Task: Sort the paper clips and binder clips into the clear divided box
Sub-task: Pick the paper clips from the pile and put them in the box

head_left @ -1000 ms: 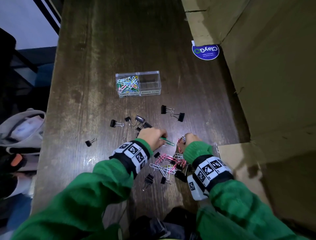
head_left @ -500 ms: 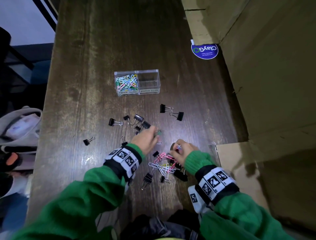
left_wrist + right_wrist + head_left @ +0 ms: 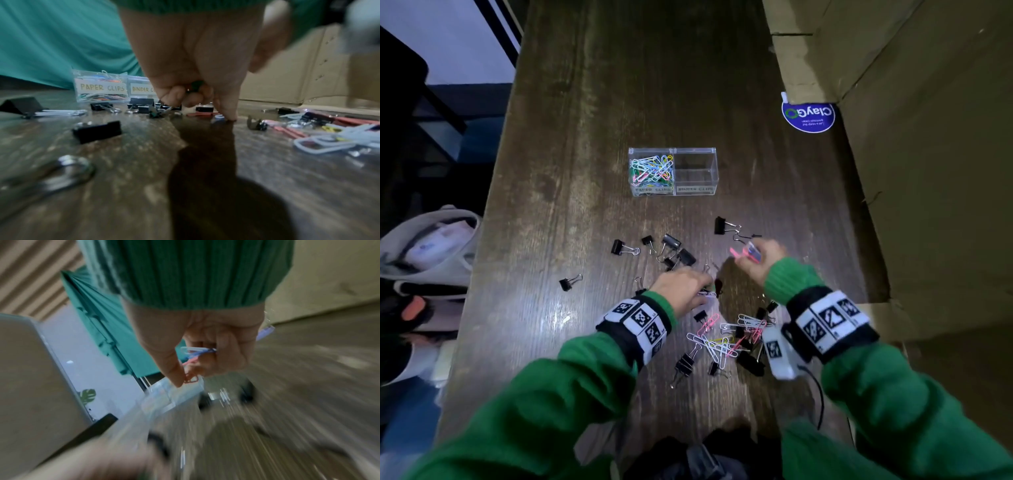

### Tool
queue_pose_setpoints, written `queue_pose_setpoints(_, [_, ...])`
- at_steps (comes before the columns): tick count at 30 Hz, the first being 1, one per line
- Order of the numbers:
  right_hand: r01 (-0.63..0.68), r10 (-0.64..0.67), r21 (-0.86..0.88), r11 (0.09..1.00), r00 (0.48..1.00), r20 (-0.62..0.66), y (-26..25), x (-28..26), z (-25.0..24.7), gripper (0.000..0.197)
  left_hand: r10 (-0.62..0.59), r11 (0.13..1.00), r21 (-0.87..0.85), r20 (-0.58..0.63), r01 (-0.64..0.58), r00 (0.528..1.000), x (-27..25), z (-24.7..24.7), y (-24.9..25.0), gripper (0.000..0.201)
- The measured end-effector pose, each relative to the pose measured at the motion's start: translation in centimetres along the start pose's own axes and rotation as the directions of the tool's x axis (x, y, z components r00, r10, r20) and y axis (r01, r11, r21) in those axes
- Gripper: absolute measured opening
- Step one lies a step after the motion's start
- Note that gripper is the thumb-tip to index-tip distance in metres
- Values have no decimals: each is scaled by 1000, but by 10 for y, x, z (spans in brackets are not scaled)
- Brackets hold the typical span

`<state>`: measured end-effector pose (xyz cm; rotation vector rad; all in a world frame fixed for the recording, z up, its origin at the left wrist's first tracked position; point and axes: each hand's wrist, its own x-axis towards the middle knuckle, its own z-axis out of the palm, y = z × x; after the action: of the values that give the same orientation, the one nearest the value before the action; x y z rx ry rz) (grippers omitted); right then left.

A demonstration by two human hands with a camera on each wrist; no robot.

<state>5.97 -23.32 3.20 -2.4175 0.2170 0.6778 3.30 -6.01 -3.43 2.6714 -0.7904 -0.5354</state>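
R hand (image 3: 758, 260) has lifted off worktop pile w/ pink & blue wire paper clips (image 3: 195, 353) pinched in fingers, box-bound; L hand (image 3: 683, 291) fingers curled round green clip (image 3: 196, 85).

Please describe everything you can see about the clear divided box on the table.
The clear divided box looks like transparent plastic, open on top, standing upright on the wooden table beyond both hands; nothing touches it. A wall splits it into two compartments. The left one, labelled PAPER CLIPS, holds coloured paper clips. The right one, with a label starting BINDER, looks empty.
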Motion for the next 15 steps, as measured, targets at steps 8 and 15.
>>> queue_pose_setpoints(8, [249, -263, -136, 959, 960, -92, -99, 69, -33, 20, -60, 997, 55, 110, 54, 992, -12, 3, -6, 32])
queue_pose_setpoints(15, [283, -286, -215, 935, 958, 18, -177, 124, -10, 25, -201, 949, -226, 114, 222, 973, -33, -17, -20, 20])
